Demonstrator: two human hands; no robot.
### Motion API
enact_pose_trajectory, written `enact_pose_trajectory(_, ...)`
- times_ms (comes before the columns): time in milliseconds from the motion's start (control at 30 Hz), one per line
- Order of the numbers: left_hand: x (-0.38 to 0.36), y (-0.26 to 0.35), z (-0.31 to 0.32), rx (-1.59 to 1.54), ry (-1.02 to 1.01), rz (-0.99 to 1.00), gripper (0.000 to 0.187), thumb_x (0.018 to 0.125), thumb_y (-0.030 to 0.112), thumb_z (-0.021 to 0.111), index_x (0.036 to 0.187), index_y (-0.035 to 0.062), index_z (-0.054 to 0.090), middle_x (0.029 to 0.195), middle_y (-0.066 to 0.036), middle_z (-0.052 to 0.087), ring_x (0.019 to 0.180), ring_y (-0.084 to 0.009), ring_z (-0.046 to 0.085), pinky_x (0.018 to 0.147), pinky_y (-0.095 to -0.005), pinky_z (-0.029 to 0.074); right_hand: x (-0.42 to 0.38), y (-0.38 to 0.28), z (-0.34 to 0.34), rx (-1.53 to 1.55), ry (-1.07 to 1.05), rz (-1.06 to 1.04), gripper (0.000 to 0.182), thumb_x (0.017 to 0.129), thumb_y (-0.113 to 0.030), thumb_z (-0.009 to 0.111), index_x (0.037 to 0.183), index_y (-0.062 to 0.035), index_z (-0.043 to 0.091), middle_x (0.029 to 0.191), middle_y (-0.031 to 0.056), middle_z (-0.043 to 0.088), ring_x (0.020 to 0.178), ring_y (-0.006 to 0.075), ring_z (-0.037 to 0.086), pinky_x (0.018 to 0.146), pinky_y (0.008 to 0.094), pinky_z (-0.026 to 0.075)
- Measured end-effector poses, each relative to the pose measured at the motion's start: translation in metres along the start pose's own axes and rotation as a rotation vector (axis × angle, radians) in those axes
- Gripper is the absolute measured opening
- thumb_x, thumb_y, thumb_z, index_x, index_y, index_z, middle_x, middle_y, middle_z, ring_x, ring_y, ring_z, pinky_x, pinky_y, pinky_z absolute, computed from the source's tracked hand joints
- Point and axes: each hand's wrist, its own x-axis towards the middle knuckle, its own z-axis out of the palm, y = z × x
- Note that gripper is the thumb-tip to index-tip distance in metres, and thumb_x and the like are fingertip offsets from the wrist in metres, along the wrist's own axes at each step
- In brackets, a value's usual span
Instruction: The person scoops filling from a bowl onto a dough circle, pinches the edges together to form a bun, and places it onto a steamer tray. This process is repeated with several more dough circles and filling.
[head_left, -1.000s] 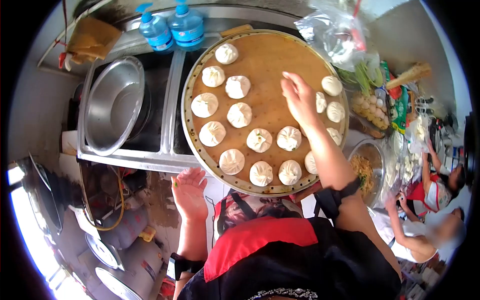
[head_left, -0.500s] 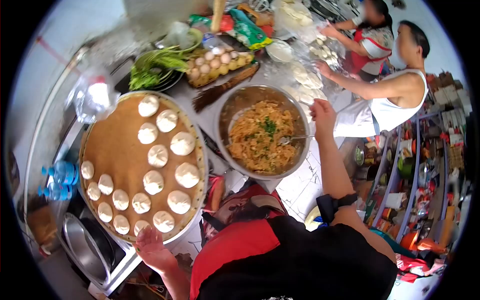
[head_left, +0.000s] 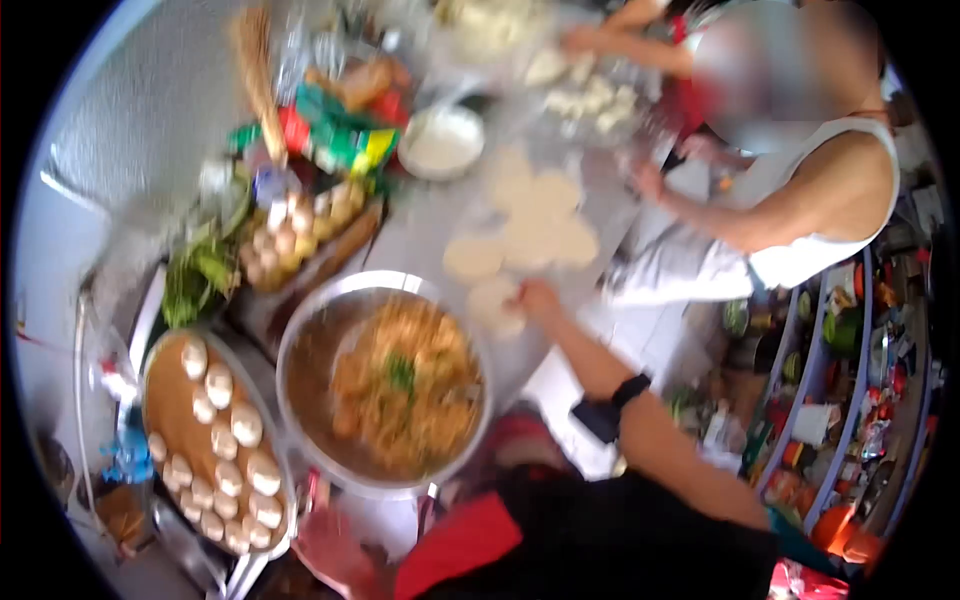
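My right hand point(head_left: 538, 300) reaches out to the worktop with its fingers pinched at the edge of a round dough wrapper point(head_left: 492, 307). Several more flat dough wrappers point(head_left: 530, 225) lie just beyond it, some overlapping. My left hand point(head_left: 333, 545), blurred, appears open and empty beside the rim of the round tray point(head_left: 290, 500). Filled, pleated buns point(head_left: 246, 425) sit on that tray. Between my hands stands a large metal bowl point(head_left: 287, 385) of orange-brown filling point(head_left: 375, 385) with chopped greens in the middle.
Across the worktop, a person in a white sleeveless top point(head_left: 830, 190) works near pieces of dough point(head_left: 600, 105). Behind the bowl are a carton of eggs point(head_left: 300, 235), leafy greens point(head_left: 200, 280) and a white bowl point(head_left: 441, 143). Loaded shelves point(head_left: 850, 370) stand at right.
My view has swung toward the worktop, so the tray and bowl sit lower. My right hand has moved from beside the bowl to a dough wrapper. My left hand stays by the tray.
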Motion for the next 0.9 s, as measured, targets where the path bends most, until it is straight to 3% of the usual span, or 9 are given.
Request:
enact_pose_trajectory(67, 0.015, -0.015, 0.052, 0.780, 0.022, 0.025, 0.049, 0.095, 0.042, 0.036, 0.123, 0.0025, 0.047, 0.120, -0.012, 0.057, 0.111, -0.0289, 0.054, 0.088, -0.0501, 0.044, -0.001, -0.012, -0.005, -0.076, 0.059, -0.150, 0.043, 0.066, -0.044, 0.070, 0.082, -0.0058, 0.062, 0.085, 0.0168, 0.064, 0.082, 0.0346, 0.061, 0.073, 0.0447, 0.047)
enact_pose_trajectory(133, 0.007, -0.032, 0.064, 0.042, -0.099, 0.000, 0.046, 0.098, 0.027, 0.035, 0.135, 0.0006, 0.039, 0.115, -0.015, 0.060, 0.105, -0.0341, 0.058, 0.090, -0.0491, 0.048, -0.020, -0.047, -0.023, 0.352, -0.003, 0.044, 0.033, 0.073, -0.031, 0.067, 0.092, -0.0056, 0.060, 0.096, 0.0172, 0.062, 0.091, 0.0346, 0.060, 0.078, 0.0413, 0.048)
enact_pose_trajectory(233, 0.014, -0.063, 0.093, 0.350, -0.021, -0.072, 0.056, 0.095, 0.049, 0.037, 0.117, 0.0006, 0.054, 0.120, -0.020, 0.056, 0.121, -0.0453, 0.043, 0.102, -0.0537, 0.031, -0.029, -0.069, -0.030, 0.554, 0.135, -0.008, 0.029, 0.075, -0.017, 0.062, 0.102, -0.0060, 0.056, 0.093, 0.0167, 0.063, 0.089, 0.0307, 0.062, 0.078, 0.0382, 0.048)
enact_pose_trajectory(400, 0.038, -0.099, 0.097, -0.033, -0.333, -0.278, 0.058, 0.092, 0.054, 0.037, 0.121, 0.0074, 0.053, 0.117, -0.012, 0.057, 0.107, -0.0297, 0.052, 0.092, -0.0461, 0.040, -0.061, -0.133, -0.117, 0.616, 0.054, -0.474, 0.038, 0.077, -0.007, 0.059, 0.115, -0.0036, 0.052, 0.095, 0.0135, 0.064, 0.088, 0.0239, 0.062, 0.076, 0.0320, 0.049)
enact_pose_trajectory(533, 0.052, -0.123, 0.123, -0.216, -0.397, -0.457, 0.055, 0.094, 0.050, 0.036, 0.126, 0.0073, 0.050, 0.129, -0.014, 0.050, 0.118, -0.0295, 0.047, 0.097, -0.0478, 0.037, -0.117, -0.190, -0.155, 1.138, -0.574, -0.424, 0.034, 0.084, -0.006, 0.061, 0.116, -0.0020, 0.051, 0.097, 0.0052, 0.061, 0.086, 0.0103, 0.058, 0.072, 0.0263, 0.047)
enact_pose_trajectory(633, 0.047, -0.123, 0.154, 0.253, -0.572, -0.212, 0.054, 0.093, 0.043, 0.040, 0.134, 0.0091, 0.041, 0.138, -0.011, 0.043, 0.125, -0.0295, 0.043, 0.100, -0.0473, 0.037, -0.147, -0.217, -0.130, 0.984, -0.508, -0.530, 0.035, 0.084, -0.009, 0.062, 0.116, -0.0020, 0.051, 0.104, 0.0073, 0.061, 0.087, 0.0159, 0.060, 0.075, 0.0294, 0.048)
enact_pose_trajectory(700, 0.050, -0.129, 0.144, 0.487, -0.700, -0.112, 0.050, 0.093, 0.041, 0.040, 0.132, 0.0099, 0.042, 0.135, -0.011, 0.045, 0.122, -0.0301, 0.045, 0.099, -0.0473, 0.039, -0.145, -0.207, -0.100, 0.585, -0.050, -0.747, 0.034, 0.084, -0.010, 0.061, 0.117, -0.0038, 0.051, 0.107, 0.0105, 0.060, 0.092, 0.0220, 0.061, 0.078, 0.0331, 0.048)
enact_pose_trajectory(800, 0.060, -0.115, 0.115, -0.495, -0.495, -0.566, 0.042, 0.093, 0.037, 0.039, 0.123, 0.0104, 0.053, 0.127, -0.013, 0.053, 0.117, -0.0315, 0.050, 0.099, -0.0487, 0.040, -0.150, -0.206, -0.101, 0.252, 0.060, -0.711, 0.037, 0.080, -0.014, 0.063, 0.116, -0.0093, 0.054, 0.113, 0.0154, 0.057, 0.102, 0.0335, 0.056, 0.085, 0.0416, 0.047)
enact_pose_trajectory(900, 0.060, -0.102, 0.089, -0.507, -0.362, -0.390, 0.038, 0.094, 0.034, 0.039, 0.119, 0.0106, 0.055, 0.123, -0.012, 0.055, 0.115, -0.0321, 0.051, 0.099, -0.0501, 0.039, -0.158, -0.170, -0.093, -0.234, -0.072, -0.688, 0.036, 0.078, -0.020, 0.067, 0.110, -0.0091, 0.057, 0.118, 0.0154, 0.054, 0.101, 0.0320, 0.057, 0.083, 0.0410, 0.048)
